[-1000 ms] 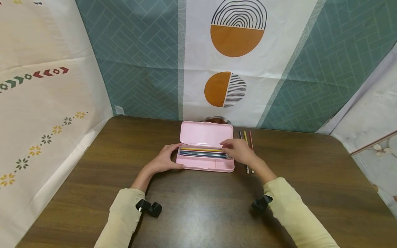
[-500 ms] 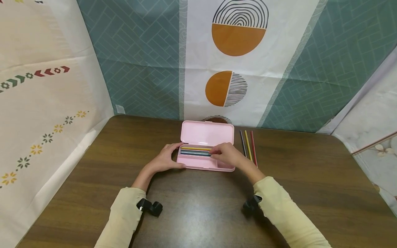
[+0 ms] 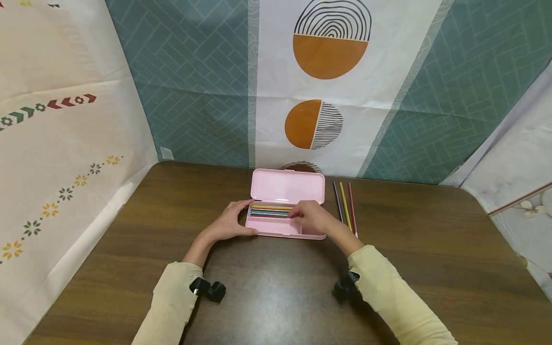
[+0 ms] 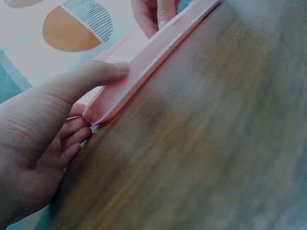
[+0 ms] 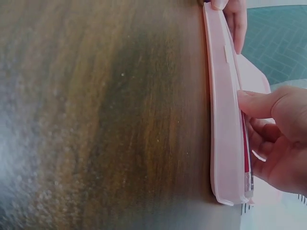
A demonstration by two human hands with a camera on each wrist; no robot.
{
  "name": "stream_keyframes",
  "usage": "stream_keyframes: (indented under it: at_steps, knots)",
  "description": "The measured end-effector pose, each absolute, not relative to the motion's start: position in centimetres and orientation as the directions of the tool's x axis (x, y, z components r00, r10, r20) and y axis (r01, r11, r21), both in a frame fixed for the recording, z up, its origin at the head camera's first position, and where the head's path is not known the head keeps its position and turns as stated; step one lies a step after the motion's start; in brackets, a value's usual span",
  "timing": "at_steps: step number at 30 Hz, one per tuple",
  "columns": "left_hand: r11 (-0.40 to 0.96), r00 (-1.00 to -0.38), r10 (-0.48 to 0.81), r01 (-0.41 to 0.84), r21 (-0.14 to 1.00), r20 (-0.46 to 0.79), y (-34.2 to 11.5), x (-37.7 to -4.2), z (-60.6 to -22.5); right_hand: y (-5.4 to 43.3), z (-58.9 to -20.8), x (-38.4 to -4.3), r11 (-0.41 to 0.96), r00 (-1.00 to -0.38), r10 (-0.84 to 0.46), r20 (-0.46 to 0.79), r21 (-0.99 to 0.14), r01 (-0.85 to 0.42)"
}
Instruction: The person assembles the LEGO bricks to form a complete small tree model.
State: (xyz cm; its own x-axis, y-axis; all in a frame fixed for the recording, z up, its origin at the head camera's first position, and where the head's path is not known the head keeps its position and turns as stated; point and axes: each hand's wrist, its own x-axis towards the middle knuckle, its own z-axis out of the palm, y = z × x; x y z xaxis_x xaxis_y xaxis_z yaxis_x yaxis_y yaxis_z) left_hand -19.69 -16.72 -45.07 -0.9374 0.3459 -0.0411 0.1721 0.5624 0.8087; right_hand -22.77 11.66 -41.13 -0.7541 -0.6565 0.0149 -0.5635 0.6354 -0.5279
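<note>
A pink pencil case (image 3: 273,226) lies with its lid (image 3: 288,186) raised at the back of the table. My left hand (image 3: 226,223) grips its left end, thumb along the front wall and fingers round the corner in the left wrist view. Over the right part of the case, my right hand (image 3: 315,215) pinches a red pencil (image 5: 246,153) with a metal band and pale eraser end. Behind it, several coloured pencils (image 3: 269,209) lie side by side in the long rear compartment. My right hand hides their right ends and part of the small front-right compartment.
To the right of the case lie a dark pencil (image 3: 338,199), a yellow pencil (image 3: 344,203) and a red-barrelled pencil (image 3: 352,203), roughly parallel. The wooden table (image 3: 276,287) ends at a hanging patterned cloth (image 3: 202,96) behind.
My right hand has moved left from the case's right end to over the pencils. A red pencil now shows at the front of the row. My left hand has stayed in place.
</note>
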Motion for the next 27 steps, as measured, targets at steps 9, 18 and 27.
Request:
stream_keyframes:
  at_steps: [9,18,27]
  knots:
    - [0.562,-0.937,0.350,0.189,0.805,-0.024,-16.7,-19.7,-45.3,11.8,-40.8,-22.6,0.648,-0.775,-0.632,0.024,-0.532,-0.545]
    - [0.562,-0.938,0.346,0.185,0.806,-0.027,-16.7,-19.7,-45.1,12.4,-39.2,-22.4,0.700,-0.816,-0.576,0.051,-0.485,-0.525]
    - [0.562,-0.938,0.346,0.181,0.807,-0.031,-16.7,-19.8,-45.3,14.1,-38.5,-22.4,0.703,-0.845,-0.523,0.110,-0.504,-0.501]
